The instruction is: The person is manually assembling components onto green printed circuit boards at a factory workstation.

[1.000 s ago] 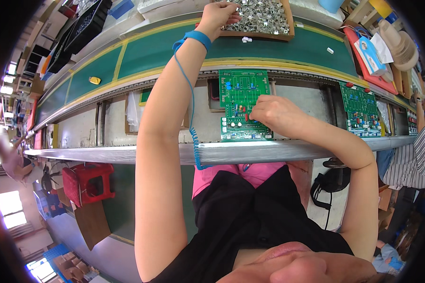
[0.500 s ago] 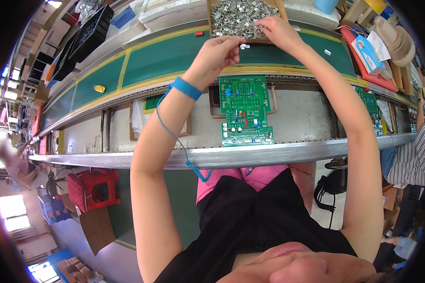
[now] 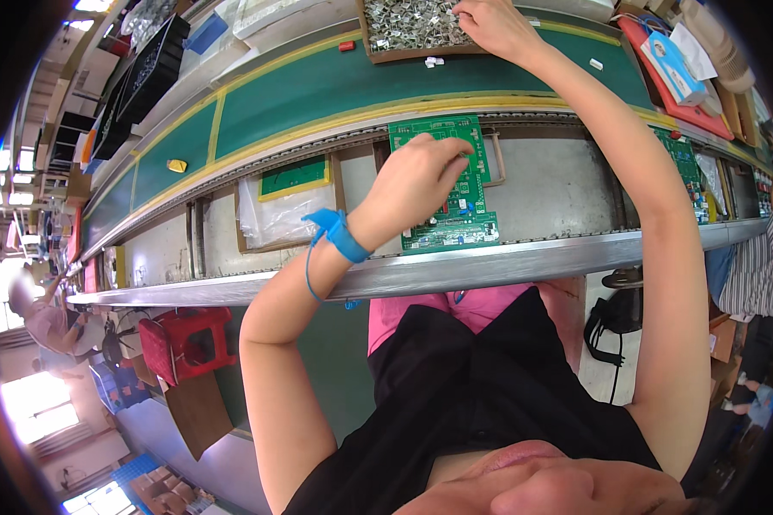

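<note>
A green circuit board (image 3: 455, 233) lies across the rails of the line in front of me, with small blue, red and white components on it. Over its upper part is my left hand (image 3: 416, 184), thumb and fingers closed in a pinch; whatever they hold is too small or hidden. A blue wrist strap (image 3: 345, 239) with a cord goes round my left wrist. At the far side, my right hand (image 3: 496, 30) reaches over the right edge of a cardboard box (image 3: 421, 54) full of small silvery metal parts (image 3: 412, 26). Its curled fingertips are among the parts, and their grip is unclear.
Small white pieces (image 3: 435, 63) and a red piece (image 3: 346, 45) rest on the green bench strip before the box. A metal rail (image 3: 524, 272) runs along the near edge. Left of the board sits a tray with plastic bags (image 3: 279, 215). A tissue pack (image 3: 674, 69) lies far right.
My left hand has come back from beside the parts box to above the circuit board. My right hand stays at the box, and the whole view has shifted slightly.
</note>
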The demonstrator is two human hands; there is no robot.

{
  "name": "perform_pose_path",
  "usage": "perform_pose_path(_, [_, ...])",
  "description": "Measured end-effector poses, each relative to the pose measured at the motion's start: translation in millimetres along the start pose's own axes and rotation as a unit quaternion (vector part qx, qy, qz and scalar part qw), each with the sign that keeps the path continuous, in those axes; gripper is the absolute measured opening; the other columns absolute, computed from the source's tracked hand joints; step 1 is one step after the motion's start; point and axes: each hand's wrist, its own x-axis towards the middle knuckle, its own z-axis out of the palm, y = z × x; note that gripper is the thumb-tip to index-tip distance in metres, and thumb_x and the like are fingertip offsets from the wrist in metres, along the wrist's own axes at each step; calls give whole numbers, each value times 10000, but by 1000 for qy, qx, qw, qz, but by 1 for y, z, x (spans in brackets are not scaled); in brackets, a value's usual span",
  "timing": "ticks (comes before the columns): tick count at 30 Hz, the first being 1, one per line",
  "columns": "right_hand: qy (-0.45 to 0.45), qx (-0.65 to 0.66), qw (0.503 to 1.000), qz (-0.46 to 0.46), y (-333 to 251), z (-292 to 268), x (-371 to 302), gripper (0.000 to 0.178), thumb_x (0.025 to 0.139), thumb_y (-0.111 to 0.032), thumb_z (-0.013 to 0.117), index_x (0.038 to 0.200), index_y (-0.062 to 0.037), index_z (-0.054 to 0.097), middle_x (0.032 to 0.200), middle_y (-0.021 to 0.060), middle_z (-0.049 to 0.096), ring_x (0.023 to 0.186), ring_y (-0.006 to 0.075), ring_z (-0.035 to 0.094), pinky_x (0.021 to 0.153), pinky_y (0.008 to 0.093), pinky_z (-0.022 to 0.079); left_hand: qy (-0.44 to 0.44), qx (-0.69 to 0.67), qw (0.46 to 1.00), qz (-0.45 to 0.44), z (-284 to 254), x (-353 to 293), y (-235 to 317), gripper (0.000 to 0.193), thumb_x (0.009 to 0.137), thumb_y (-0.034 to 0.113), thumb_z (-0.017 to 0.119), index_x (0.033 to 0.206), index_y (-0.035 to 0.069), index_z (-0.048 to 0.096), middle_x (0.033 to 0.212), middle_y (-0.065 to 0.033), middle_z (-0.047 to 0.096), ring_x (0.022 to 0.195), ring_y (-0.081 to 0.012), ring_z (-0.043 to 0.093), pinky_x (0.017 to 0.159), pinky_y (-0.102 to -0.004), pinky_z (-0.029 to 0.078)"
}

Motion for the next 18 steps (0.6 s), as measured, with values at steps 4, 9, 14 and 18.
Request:
perform_pose_path(4, [-87, 174, 981, 2, -16, -14, -26, 171, 788, -128, 569, 922, -46, 637, 913, 165, 602, 868, 294, 573, 743, 373, 460, -2, 159, 984, 83, 6, -12, 3, 130, 783, 152, 615, 835, 42, 569, 641, -108, 553, 747, -263, 531, 678, -383, 419])
perform_pose_path(9, [-85, 300, 950, 30, -44, -44, -89, 191, 807, -92, 566, 967, -15, 638, 851, 113, 590, 739, 227, 585, 642, 311, 451, -36, 195, 976, 90, 12, -11, 7, 119, 756, 135, 644, 844, 56, 633, 768, -62, 581, 821, -245, 512, 731, -357, 399])
perform_pose_path(14, [-145, 340, 929, -21, -60, -56, -133, 191, 805, -34, 578, 989, -9, 627, 861, 83, 575, 764, 185, 570, 653, 287, 451, -57, 207, 974, 74, 13, -10, 7, 97, 737, 140, 652, 809, 79, 674, 747, -50, 554, 821, -236, 499, 735, -350, 396])
perform_pose_path(18, [-195, 362, 911, 20, -75, -68, -153, 210, 786, -49, 596, 988, 1, 615, 844, 111, 578, 743, 233, 573, 666, 326, 461, -74, 196, 975, 71, 14, -10, 6, 103, 736, 147, 653, 814, 87, 684, 748, -48, 555, 819, -236, 500, 732, -350, 395])
